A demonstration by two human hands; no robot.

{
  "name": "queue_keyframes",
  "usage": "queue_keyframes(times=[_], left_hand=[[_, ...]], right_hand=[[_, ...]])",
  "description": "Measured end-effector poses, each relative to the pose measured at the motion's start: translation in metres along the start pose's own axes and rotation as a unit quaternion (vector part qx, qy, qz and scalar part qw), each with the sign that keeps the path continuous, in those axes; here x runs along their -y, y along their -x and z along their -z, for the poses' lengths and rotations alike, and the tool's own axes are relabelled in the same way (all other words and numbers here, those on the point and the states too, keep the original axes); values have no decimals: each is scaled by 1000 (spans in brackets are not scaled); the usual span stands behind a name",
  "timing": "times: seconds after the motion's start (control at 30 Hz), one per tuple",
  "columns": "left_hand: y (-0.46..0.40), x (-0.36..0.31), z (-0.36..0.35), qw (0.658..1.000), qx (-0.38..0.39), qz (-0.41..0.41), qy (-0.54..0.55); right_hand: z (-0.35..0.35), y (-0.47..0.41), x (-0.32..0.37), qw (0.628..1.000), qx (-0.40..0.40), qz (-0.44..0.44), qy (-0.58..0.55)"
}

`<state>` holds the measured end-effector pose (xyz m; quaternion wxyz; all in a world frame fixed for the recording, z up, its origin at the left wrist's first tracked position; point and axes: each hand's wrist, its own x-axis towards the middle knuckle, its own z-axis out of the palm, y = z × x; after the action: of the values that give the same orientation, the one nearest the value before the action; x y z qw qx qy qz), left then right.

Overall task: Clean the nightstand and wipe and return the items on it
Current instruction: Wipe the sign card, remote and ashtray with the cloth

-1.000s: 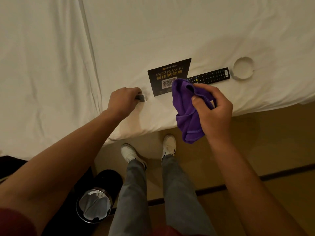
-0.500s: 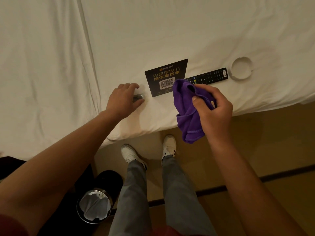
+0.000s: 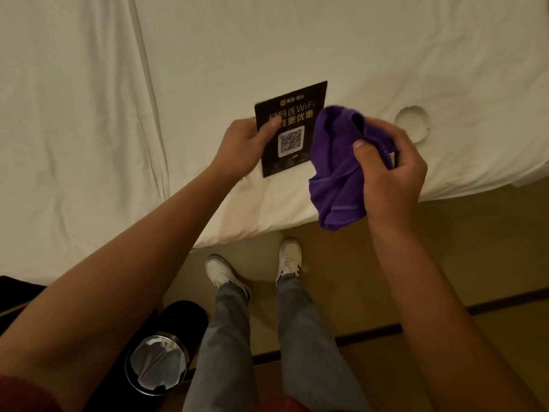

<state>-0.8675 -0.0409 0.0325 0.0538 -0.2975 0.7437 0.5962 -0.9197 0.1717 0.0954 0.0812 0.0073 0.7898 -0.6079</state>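
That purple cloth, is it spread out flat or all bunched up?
Bunched up. The purple cloth hangs in loose folds from the right hand, whose fingers curl round its upper part; no part lies flat.

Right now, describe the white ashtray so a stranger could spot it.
Start at the white bed. Right of the purple cloth held in the right hand lies the ashtray, a small round white dish, unlike the flat black card.
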Motion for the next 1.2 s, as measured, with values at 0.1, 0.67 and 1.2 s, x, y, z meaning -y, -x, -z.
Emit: queue_keyframes(times=[0.1,0.67,1.2], left_hand=[[13,-29,9,991,-12,-11,133],[38,-82,21,859,124,84,490],[-4,-113,61,819,94,138,549]], right_hand=[[-4,-18,29,998,-27,64,-12],[-104,-2,68,993,33,99,63],[-150,-10,75,969,74,171,162]])
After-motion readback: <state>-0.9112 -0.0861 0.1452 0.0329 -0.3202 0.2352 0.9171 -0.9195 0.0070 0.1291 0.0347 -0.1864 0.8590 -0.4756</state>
